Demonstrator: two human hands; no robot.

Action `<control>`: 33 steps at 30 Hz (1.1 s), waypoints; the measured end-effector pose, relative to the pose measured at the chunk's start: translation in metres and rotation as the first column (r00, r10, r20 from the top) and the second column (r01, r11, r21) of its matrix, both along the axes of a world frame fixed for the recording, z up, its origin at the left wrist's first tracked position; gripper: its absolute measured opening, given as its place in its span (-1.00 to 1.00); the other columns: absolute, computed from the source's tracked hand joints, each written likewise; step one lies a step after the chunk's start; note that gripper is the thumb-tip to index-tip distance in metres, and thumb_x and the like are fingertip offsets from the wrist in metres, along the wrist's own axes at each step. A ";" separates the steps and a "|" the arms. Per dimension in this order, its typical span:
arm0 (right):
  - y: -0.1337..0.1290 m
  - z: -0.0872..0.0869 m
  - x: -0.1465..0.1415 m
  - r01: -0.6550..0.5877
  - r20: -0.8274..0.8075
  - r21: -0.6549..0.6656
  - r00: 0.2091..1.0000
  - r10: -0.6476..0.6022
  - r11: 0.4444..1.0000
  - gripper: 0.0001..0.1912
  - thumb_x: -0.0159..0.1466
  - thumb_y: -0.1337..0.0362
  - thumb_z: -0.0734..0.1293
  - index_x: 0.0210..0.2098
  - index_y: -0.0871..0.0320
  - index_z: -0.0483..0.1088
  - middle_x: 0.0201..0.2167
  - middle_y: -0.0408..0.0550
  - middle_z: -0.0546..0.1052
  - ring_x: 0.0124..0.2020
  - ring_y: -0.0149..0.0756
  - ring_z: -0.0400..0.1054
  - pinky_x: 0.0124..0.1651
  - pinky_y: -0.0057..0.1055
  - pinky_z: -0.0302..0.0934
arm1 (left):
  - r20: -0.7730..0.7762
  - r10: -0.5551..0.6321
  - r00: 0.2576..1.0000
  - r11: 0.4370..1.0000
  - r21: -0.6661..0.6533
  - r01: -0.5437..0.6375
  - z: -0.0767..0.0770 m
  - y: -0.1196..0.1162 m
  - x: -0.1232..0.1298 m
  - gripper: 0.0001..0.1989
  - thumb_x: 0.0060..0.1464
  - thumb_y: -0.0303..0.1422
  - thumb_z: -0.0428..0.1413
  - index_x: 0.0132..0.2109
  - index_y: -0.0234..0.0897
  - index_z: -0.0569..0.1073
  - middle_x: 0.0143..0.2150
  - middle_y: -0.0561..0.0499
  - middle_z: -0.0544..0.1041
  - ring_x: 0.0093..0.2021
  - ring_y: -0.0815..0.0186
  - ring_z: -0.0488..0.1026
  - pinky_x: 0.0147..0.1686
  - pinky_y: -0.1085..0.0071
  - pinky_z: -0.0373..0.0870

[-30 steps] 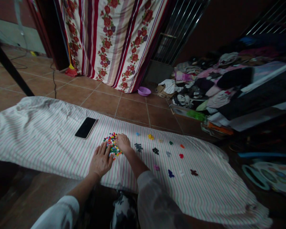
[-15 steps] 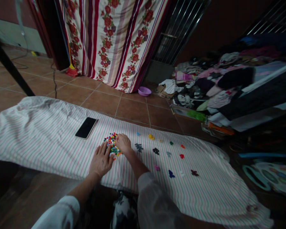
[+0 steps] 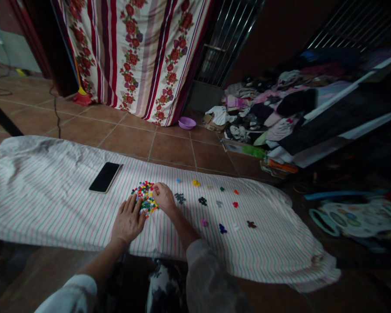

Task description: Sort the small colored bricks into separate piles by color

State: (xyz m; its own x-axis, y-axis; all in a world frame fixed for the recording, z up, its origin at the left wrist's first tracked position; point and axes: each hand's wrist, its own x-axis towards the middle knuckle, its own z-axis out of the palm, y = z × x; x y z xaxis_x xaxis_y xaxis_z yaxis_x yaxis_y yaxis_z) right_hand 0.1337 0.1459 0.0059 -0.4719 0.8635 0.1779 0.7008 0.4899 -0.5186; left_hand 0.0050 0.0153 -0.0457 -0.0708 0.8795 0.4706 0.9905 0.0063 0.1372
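Observation:
A pile of small multicoloured pieces (image 3: 149,203) lies on the striped cloth (image 3: 68,208). My left hand (image 3: 128,221) rests flat at the pile's lower left edge, fingers spread and touching it. At the pile's right side my right hand (image 3: 164,196) has its fingers bent together; whatever they may hold is too small to make out. Separate little groups sorted by colour sit to the right, among them yellow pieces (image 3: 196,183), black pieces (image 3: 202,201), dark grey pieces (image 3: 180,198), red pieces (image 3: 235,204), dark blue pieces (image 3: 222,228) and brown pieces (image 3: 251,224).
A phone (image 3: 104,177) lies on the cloth left of the pile. Beyond the cloth are a purple basin (image 3: 187,123), a floral curtain (image 3: 143,56) and heaped clothes (image 3: 263,108). A black bar slants at the far left.
The whole view has shifted, so the cloth and everything on it appear further left. Both hands remain at the pile in nearly the same poses.

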 end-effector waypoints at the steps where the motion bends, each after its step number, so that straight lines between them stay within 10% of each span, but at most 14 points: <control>1: 0.001 0.001 0.005 0.008 -0.011 0.014 1.000 -0.008 1.000 -0.80 0.24 0.41 0.22 -0.21 0.11 0.43 -0.23 -0.07 0.53 -0.15 -0.31 0.39 0.00 -0.44 0.20 | -0.003 -0.004 1.000 1.000 0.003 0.004 0.000 0.000 0.000 -0.46 0.21 -0.19 -0.11 0.21 -0.42 0.34 0.30 -0.33 0.30 0.31 -0.01 0.24 0.21 0.05 0.23; 12: 0.026 -0.001 0.087 0.224 -0.212 0.101 0.957 -0.199 0.969 -0.74 0.27 0.31 0.18 -0.21 0.11 0.50 -0.27 -0.03 0.50 -0.24 -0.30 0.39 -0.08 -0.43 0.27 | 0.016 -0.013 1.000 0.999 0.032 0.012 -0.007 0.001 -0.002 -0.48 0.21 -0.17 -0.11 0.22 -0.35 0.33 0.29 -0.27 0.32 0.32 0.01 0.22 0.21 0.03 0.24; 22: 0.071 -0.003 0.182 0.562 -0.059 0.124 0.827 -0.559 0.818 -0.68 0.22 0.33 0.17 -0.15 0.20 0.50 -0.23 0.07 0.57 -0.18 -0.22 0.42 -0.07 -0.37 0.26 | -0.030 -0.014 0.999 1.000 0.018 0.014 -0.005 0.000 -0.003 -0.48 0.22 -0.19 -0.11 0.20 -0.39 0.33 0.27 -0.29 0.34 0.31 0.00 0.23 0.21 0.03 0.24; 33: 0.110 -0.003 0.214 0.538 0.149 0.106 0.823 -0.548 0.836 -0.70 0.24 0.40 0.20 -0.17 0.15 0.54 -0.20 0.02 0.61 -0.17 -0.25 0.46 -0.07 -0.39 0.25 | -0.024 -0.016 1.000 0.999 0.029 0.017 -0.008 0.000 -0.004 -0.47 0.22 -0.17 -0.08 0.22 -0.39 0.33 0.30 -0.28 0.30 0.32 0.02 0.23 0.22 0.07 0.24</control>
